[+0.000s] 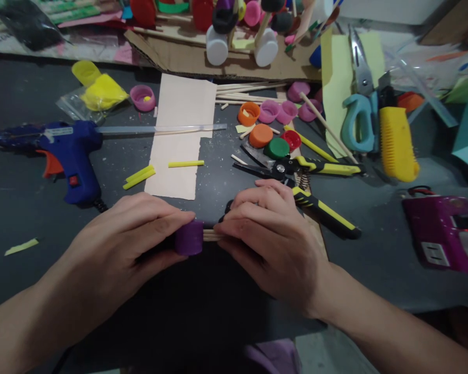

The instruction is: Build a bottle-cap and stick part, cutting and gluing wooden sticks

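My left hand (pixel 140 234) pinches a purple bottle cap (pixel 189 238) between thumb and fingers. From the cap's right side, thin wooden sticks (pixel 210 235) run into my right hand (pixel 265 234), whose fingers are closed round them. A black round piece (pixel 226 210) shows partly behind the right fingertips; the rest of it is hidden. Just beyond the hands lie short yellow sticks (pixel 186 163) on a pale card strip (pixel 179 104), with more yellow pieces (pixel 139 177) beside it. Black-and-yellow pliers (pixel 281 169) lie with jaws apart, close behind my right hand.
A blue glue gun (pixel 76 161) with a long clear glue stick (pixel 128 130) lies left. Coloured bottle caps (pixel 261 135) and wooden sticks (pixel 249 92) sit at centre back. Scissors (pixel 359 104), a yellow-handled tool (pixel 398 140) and a purple device (pixel 444 228) are right.
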Demonstrator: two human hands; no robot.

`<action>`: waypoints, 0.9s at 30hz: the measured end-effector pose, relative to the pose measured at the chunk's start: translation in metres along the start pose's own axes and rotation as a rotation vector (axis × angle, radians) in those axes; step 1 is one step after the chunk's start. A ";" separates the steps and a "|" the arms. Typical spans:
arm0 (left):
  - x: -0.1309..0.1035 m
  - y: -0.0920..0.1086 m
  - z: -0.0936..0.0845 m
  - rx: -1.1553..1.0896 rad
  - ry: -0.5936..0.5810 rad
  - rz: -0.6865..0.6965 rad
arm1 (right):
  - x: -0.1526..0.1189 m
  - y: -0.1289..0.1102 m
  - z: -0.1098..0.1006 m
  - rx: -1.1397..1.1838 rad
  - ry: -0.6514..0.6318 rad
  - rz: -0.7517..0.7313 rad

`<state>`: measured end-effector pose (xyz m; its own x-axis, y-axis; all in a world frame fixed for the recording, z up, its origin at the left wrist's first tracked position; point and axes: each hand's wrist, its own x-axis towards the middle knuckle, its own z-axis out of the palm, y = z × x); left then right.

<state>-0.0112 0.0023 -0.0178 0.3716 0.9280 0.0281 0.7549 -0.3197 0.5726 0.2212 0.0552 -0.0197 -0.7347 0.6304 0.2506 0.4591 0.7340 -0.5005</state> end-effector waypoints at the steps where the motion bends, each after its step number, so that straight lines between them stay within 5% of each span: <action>1: 0.000 0.000 0.000 0.000 -0.002 0.000 | 0.000 0.000 0.000 -0.003 0.003 0.001; 14: 0.001 -0.002 -0.001 0.022 0.006 0.030 | -0.002 0.002 -0.001 0.018 -0.005 0.009; 22: -0.001 -0.003 0.000 0.035 0.024 0.025 | -0.017 0.015 -0.043 -0.086 -0.072 0.036; 27: -0.002 -0.002 0.001 0.030 0.042 0.019 | -0.022 0.017 -0.047 -0.119 -0.203 0.081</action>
<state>-0.0135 0.0010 -0.0196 0.3637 0.9286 0.0741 0.7638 -0.3428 0.5469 0.2690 0.0659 0.0050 -0.7729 0.6334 0.0360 0.5673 0.7154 -0.4078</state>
